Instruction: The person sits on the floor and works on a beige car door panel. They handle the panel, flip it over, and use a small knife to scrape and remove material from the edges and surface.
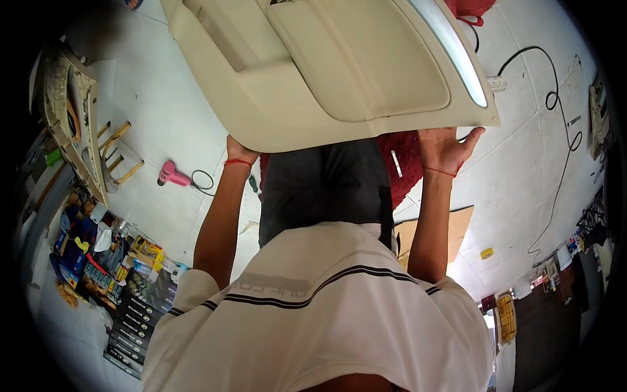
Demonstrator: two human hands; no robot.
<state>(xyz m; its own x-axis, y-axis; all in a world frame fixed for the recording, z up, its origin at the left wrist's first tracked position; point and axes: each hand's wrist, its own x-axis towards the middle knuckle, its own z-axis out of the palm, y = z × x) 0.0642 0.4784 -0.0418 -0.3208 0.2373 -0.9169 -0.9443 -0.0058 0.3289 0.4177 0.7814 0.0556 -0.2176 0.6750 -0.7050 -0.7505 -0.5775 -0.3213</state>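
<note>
Over left hand [239, 149], right hand [445, 149], beige panel [326, 72]

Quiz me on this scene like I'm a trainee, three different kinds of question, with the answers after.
1. True or false: the pink hairdryer-shaped tool lies nearer the left hand than the right hand.
2. Which thing do both hands touch? A) the red rug; B) the beige door panel; C) the flat cardboard.
3. Fill in the colour: a thin ____ band circles the right wrist.

Key: 1. True. 2. B. 3. Red.
</note>
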